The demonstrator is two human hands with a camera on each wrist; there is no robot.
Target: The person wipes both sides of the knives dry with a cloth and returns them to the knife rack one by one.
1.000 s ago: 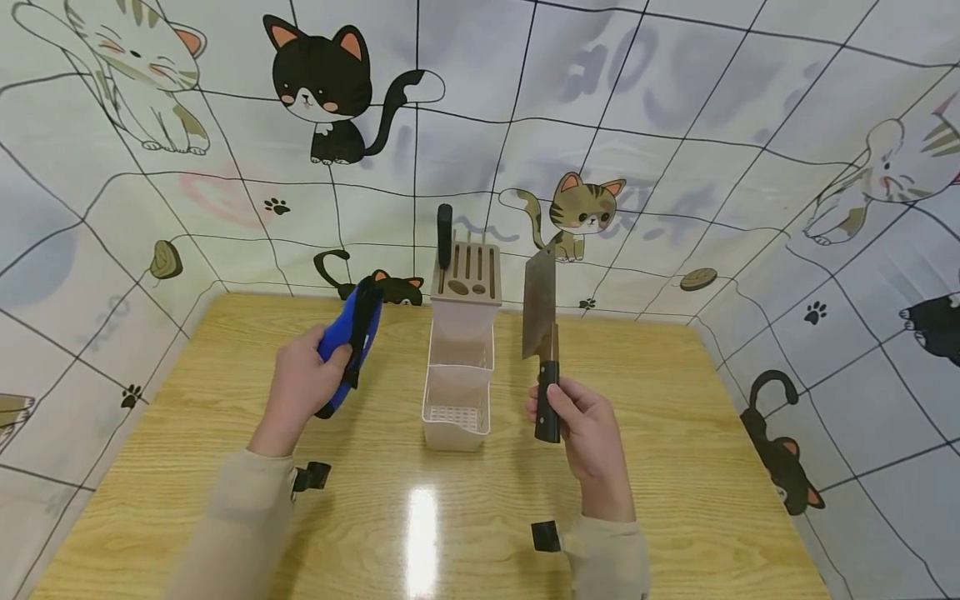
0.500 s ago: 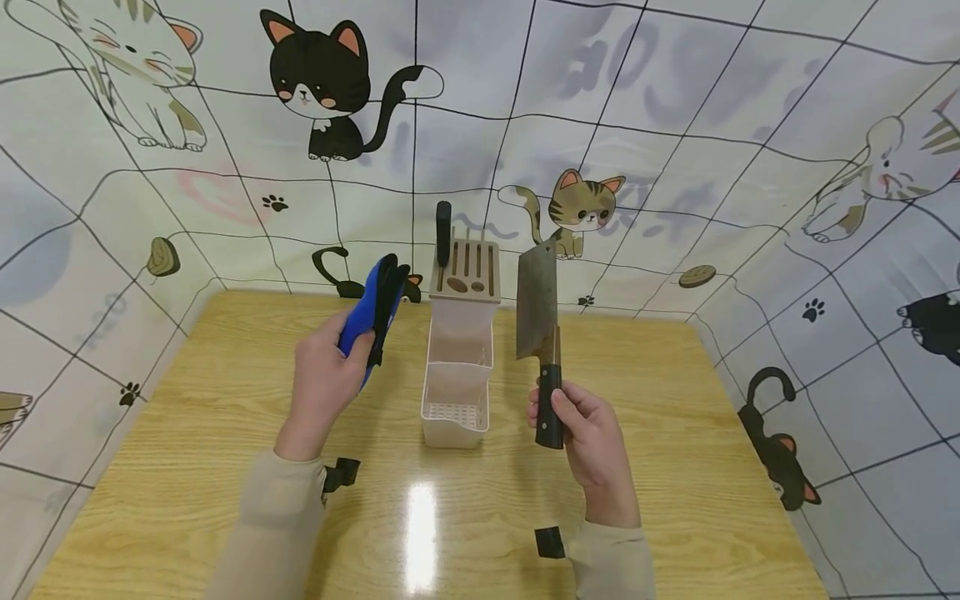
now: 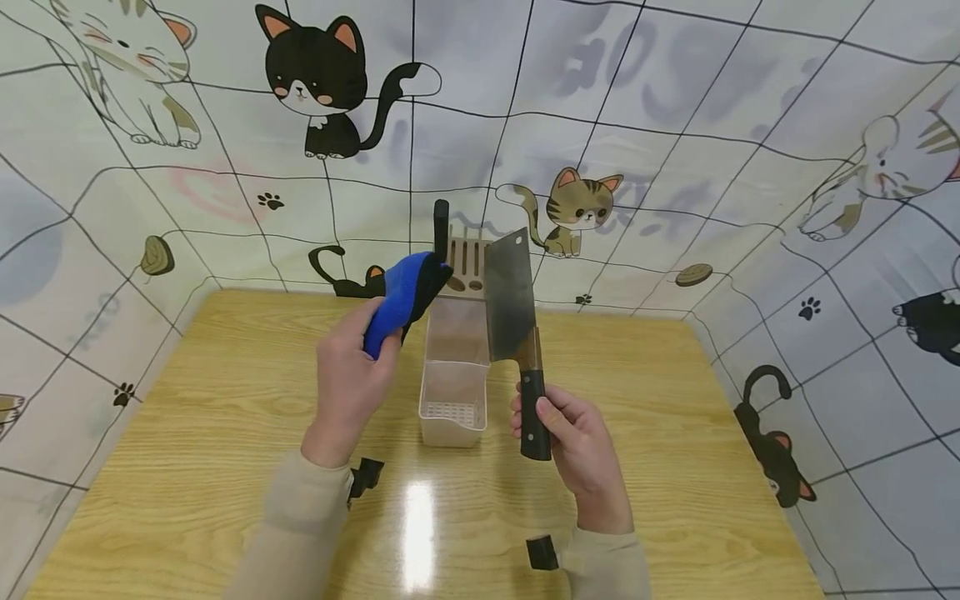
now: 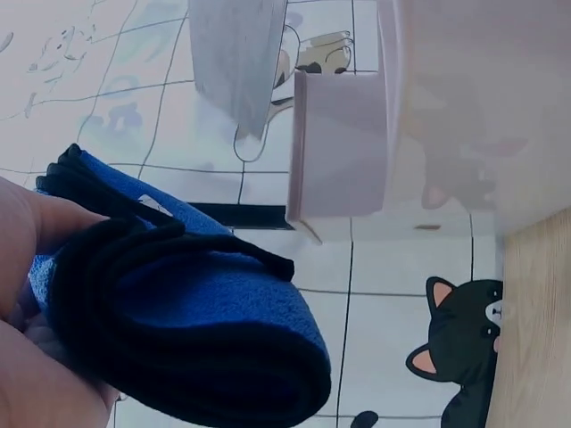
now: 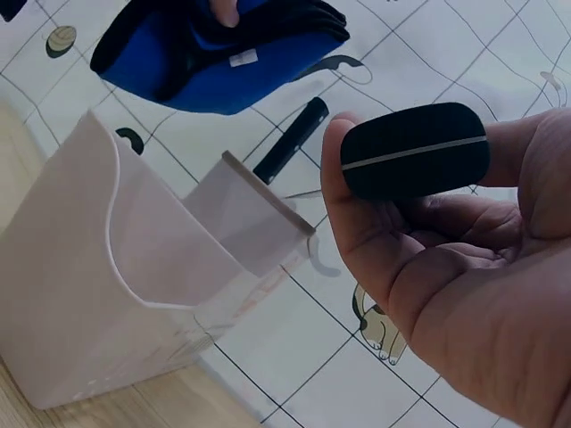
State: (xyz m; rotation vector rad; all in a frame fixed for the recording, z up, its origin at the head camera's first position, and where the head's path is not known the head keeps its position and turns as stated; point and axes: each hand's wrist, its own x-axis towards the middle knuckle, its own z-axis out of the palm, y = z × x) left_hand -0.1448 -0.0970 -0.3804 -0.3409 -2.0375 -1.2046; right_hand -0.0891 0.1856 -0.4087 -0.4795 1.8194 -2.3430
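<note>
My left hand (image 3: 352,375) grips a folded blue cloth with black edging (image 3: 405,300), its far end overlapping the knife block in the head view. The left wrist view shows the cloth (image 4: 223,294) doubled over in thick layers. In my right hand (image 3: 581,433) is a cleaver (image 3: 512,296), held by its black riveted handle with the blade upright and pointing away. The handle's butt end (image 5: 415,152) faces the right wrist camera. Between the hands stands a pale knife holder (image 3: 453,383) with two open bins in front and a slotted top, where a black-handled knife (image 3: 441,229) sits.
The holder stands on a wood-grain table (image 3: 637,400) near its back edge. Behind and at both sides hangs a white grid-patterned sheet (image 3: 450,100) printed with cartoon cats. A bright light reflection (image 3: 417,533) lies on the table's front part.
My left hand has moved right and slightly down with the cloth, bringing it in front of the holder's left side. The cleaver has shifted left, its blade now closer to the holder.
</note>
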